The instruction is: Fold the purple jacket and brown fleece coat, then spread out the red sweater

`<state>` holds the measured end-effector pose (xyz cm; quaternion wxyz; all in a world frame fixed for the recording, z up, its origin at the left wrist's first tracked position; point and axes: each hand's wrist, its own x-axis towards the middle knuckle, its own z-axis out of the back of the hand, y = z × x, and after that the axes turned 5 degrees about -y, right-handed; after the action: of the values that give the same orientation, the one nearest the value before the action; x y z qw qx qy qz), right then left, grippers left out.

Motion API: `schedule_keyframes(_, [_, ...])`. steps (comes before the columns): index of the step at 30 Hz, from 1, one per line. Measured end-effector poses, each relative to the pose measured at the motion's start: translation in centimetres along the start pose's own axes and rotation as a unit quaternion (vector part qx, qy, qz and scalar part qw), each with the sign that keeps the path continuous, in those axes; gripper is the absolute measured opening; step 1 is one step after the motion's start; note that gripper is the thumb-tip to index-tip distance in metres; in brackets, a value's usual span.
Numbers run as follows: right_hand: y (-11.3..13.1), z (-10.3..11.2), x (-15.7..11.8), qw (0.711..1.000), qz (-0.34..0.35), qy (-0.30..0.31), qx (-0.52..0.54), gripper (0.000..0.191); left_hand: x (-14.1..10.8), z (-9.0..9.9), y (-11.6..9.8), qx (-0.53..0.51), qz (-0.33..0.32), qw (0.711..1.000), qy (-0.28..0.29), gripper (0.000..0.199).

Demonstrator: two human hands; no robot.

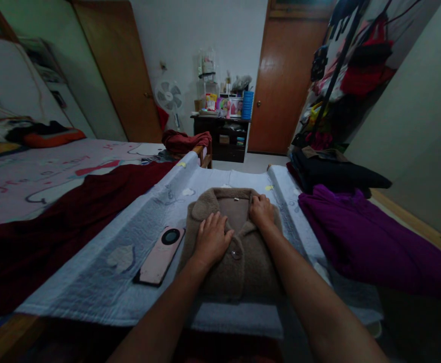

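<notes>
A brown fuzzy coat (220,282) lies folded into a neat block, its collar at the far end and a round button on the front. My left hand (213,238) rests flat on the left side of its front, fingers stretched out just below the collar. At the right side of the collar, my right hand (262,210) has its fingers curled in on the fabric. Left of the coat a pink phone (162,256) lies face down, its round black camera facing up. Both lie on a pale blue patterned cloth (122,290).
A dark red garment (103,201) spreads over the bed (54,171) on the left. To the right lie a purple garment (371,237) and folded dark clothes (329,169). Farther back stand a fan (169,96), a dark cabinet (219,138) and a wooden door (280,80).
</notes>
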<state>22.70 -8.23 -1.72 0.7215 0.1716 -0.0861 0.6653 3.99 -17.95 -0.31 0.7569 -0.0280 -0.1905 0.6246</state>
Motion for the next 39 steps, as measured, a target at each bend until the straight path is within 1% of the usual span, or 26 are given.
schedule_keyframes(2, [-0.2,-0.3,0.0,1.000,0.016,-0.004,0.012,0.040,0.8,0.2,0.3,0.006,-0.005,1.000,0.019,0.051])
schedule_keyframes(4, [-0.3,-0.6,0.1,0.999,0.025,0.000,0.026,0.044,2.3,0.5,1.0,0.004,0.002,0.999,0.038,0.059])
schedule_keyframes(6, [-0.4,-1.1,0.2,0.999,0.029,0.006,0.035,0.049,4.3,0.8,1.9,0.004,0.019,0.999,0.047,0.064])
schedule_keyframes(8, [-0.4,-1.5,0.3,0.999,0.028,0.016,0.035,0.052,6.6,0.9,2.9,0.015,0.029,0.998,0.046,0.063])
schedule_keyframes(11, [-0.4,-2.0,0.2,0.999,0.024,0.028,0.026,0.055,9.5,0.4,4.1,0.031,0.027,0.998,0.041,0.058])
schedule_keyframes(14, [-0.5,-2.3,0.2,0.999,0.037,0.034,0.018,0.056,10.8,-0.9,4.8,0.045,0.023,0.998,0.043,0.064])
schedule_keyframes(17, [-0.6,-2.4,0.3,0.998,0.050,0.045,0.011,0.057,10.8,-2.1,5.0,0.059,0.022,0.997,0.043,0.072])
schedule_keyframes(20, [-0.7,-2.5,0.4,0.997,0.053,0.054,0.006,0.057,10.5,-2.7,5.1,0.063,0.023,0.996,0.051,0.071])
schedule_keyframes(23, [-0.7,-2.7,0.3,0.998,0.048,0.050,0.007,0.057,10.3,-2.9,5.0,0.068,0.030,0.995,0.059,0.070])
schedule_keyframes(31, [-1.0,-3.7,0.5,0.998,0.038,0.054,0.012,0.059,9.9,-3.1,4.7,0.082,0.024,0.996,0.037,0.072])
schedule_keyframes(39, [-1.2,-4.2,0.6,0.998,0.033,0.045,0.026,0.059,9.6,-3.2,4.7,0.083,0.023,0.996,0.024,0.071])
